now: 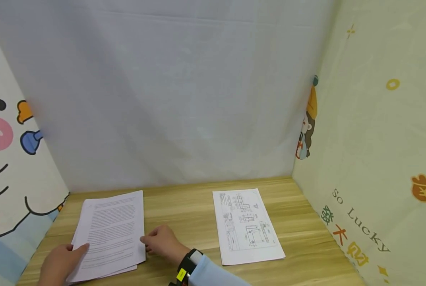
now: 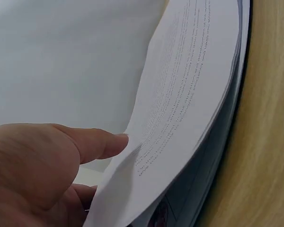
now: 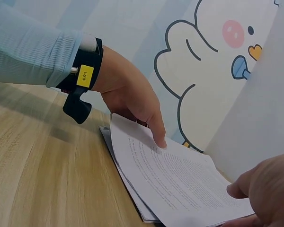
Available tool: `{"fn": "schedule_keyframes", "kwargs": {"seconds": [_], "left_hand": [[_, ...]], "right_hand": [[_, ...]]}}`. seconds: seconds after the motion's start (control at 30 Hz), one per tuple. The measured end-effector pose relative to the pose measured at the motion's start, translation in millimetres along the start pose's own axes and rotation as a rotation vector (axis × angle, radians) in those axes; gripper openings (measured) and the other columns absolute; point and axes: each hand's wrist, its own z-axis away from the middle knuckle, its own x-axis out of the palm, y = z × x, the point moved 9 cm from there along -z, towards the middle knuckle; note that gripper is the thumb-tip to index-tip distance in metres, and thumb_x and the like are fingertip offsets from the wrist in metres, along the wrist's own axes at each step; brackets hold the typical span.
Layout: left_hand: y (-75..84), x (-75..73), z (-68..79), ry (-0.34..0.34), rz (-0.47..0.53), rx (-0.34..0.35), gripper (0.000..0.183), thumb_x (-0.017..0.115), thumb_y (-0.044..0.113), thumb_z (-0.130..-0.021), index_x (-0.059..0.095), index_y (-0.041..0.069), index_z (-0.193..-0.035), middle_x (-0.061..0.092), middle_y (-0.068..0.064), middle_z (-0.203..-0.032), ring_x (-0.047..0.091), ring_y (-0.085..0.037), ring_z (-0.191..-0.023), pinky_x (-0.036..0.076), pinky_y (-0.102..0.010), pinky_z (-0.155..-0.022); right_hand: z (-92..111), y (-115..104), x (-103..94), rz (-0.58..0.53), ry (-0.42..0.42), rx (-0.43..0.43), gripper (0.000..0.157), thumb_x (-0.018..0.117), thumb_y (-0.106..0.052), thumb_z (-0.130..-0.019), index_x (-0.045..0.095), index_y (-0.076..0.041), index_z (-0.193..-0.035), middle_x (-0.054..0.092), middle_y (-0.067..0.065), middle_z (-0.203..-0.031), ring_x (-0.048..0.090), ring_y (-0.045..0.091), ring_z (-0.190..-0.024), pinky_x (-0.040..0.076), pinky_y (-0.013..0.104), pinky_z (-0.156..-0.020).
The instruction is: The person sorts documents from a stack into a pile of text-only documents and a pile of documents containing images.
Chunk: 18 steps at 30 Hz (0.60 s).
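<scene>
In the head view, several sheets of printed paper (image 1: 114,226) lie on the left part of the table. My left hand (image 1: 60,262) pinches their left edge near the front corner, thumb on top and fingers underneath. At the opposite edge, the thumb and fingers of my right hand (image 1: 166,244) pinch the sheets. The left wrist view shows the text sheet (image 2: 180,94) bowed and lifted, with more layers beneath it. The right wrist view shows both hands on the paper (image 3: 165,184), which sits over a lower stack.
A stack of paper with technical drawings (image 1: 248,226) lies on the right of the wooden table (image 1: 181,210). A pale curtain (image 1: 184,99) stands behind. Printed cloth walls (image 1: 377,131) close off both sides.
</scene>
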Motion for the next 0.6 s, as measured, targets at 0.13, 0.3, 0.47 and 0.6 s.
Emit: {"fn": "schedule_keyframes", "kwargs": {"seconds": [0.13,0.3,0.47,0.6], "left_hand": [[0.0,1.3,-1.0,0.031,0.013,0.032,0.069,0.061,0.032,-0.100,0.046,-0.028,-0.131,0.051,-0.044,-0.125,0.051,-0.045,-0.099,0.043,-0.062,-0.095],[-0.9,3.7,-5.0,0.028,0.055,0.045,0.065,0.058,0.025,-0.103,0.040,-0.029,-0.135,0.047,-0.045,-0.127,0.049,-0.047,-0.103,0.042,-0.064,-0.098],[-2.0,3.9,-8.1,0.006,0.120,0.053,0.069,0.056,0.026,-0.105,0.031,-0.025,-0.145,0.037,-0.046,-0.139,0.045,-0.053,-0.116,0.038,-0.067,-0.103],[-7.7,2.4,-10.8,-0.013,0.194,0.044,0.073,0.055,0.032,-0.106,0.028,-0.020,-0.149,0.033,-0.044,-0.144,0.042,-0.052,-0.118,0.037,-0.067,-0.102]], "right_hand": [[1,0,2.2,-0.033,-0.004,-0.009,0.018,0.078,-0.019,-0.091,0.072,-0.002,-0.088,0.071,0.007,-0.081,0.071,0.019,-0.073,0.061,0.035,-0.066],[4,-1,3.2,-0.065,0.001,-0.013,0.015,0.077,-0.017,-0.091,0.071,-0.003,-0.088,0.070,0.007,-0.082,0.070,0.020,-0.074,0.061,0.036,-0.068],[7,-3,2.3,-0.068,0.002,-0.004,0.014,0.077,-0.015,-0.092,0.071,-0.002,-0.089,0.069,0.008,-0.082,0.069,0.019,-0.073,0.061,0.037,-0.068],[4,0,3.5,-0.063,0.002,0.001,0.014,0.076,-0.017,-0.092,0.071,-0.004,-0.089,0.069,0.007,-0.082,0.069,0.019,-0.073,0.061,0.037,-0.068]]}}
